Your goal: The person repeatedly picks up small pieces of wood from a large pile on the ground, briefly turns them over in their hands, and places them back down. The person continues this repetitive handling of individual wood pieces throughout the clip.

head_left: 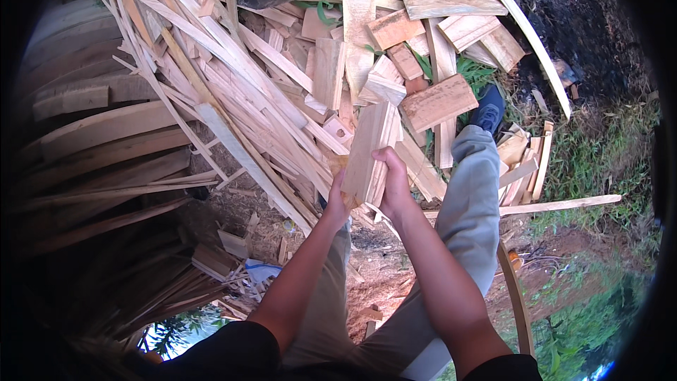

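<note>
Between my two hands is a stack of short wooden boards (pixel 370 148), held tilted over the scrap pile. My left hand (pixel 338 197) grips its lower left side, with the fingers mostly hidden behind the wood. On the right side, my right hand (pixel 395 182) is closed around the edge with the thumb on top. Just beyond the stack lie loose offcuts, among them a rough brown block (pixel 438 103) and an upright pale block (pixel 328 73). How many boards are in the stack I cannot tell.
Long thin wood strips (pixel 240 92) heap up on the left beside stacked planks (pixel 106 134). A curved strip (pixel 529 28) arches at the far right near dark charred ground (pixel 592 28). My shoe (pixel 488 109) stands by the offcuts. Grass (pixel 599 148) grows at right.
</note>
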Demonstrator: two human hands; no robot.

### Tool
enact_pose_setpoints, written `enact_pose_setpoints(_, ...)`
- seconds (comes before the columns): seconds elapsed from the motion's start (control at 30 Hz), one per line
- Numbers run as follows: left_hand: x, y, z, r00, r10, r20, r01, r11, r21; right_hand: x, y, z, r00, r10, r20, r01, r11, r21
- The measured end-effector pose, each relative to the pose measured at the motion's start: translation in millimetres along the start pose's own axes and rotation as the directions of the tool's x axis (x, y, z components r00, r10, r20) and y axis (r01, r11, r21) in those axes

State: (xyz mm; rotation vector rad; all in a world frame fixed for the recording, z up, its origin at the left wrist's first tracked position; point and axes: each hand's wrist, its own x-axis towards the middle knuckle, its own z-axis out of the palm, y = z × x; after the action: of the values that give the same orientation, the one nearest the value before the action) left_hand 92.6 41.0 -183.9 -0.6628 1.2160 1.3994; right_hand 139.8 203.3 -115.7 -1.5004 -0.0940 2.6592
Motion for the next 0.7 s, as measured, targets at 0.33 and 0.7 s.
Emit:
enact_pose_setpoints(0.33, -16.4, 67.0, 23.4, 0.939, -0.066, 0.338, 0.087, 0.995, -0.046, -20.3, -38.8, 10.0, 0.968, -0.199, 0.150, 0.222, 0.962, -0.157)
enact_pose_setpoints(0.7, -9.6, 98.7, 5.3, 0.955, -0.013, 0.295, 0.041, 0.995, -0.091, -7.4, -40.8, -1.1, 0.963, -0.231, 0.136, 0.268, 0.849, -0.455)
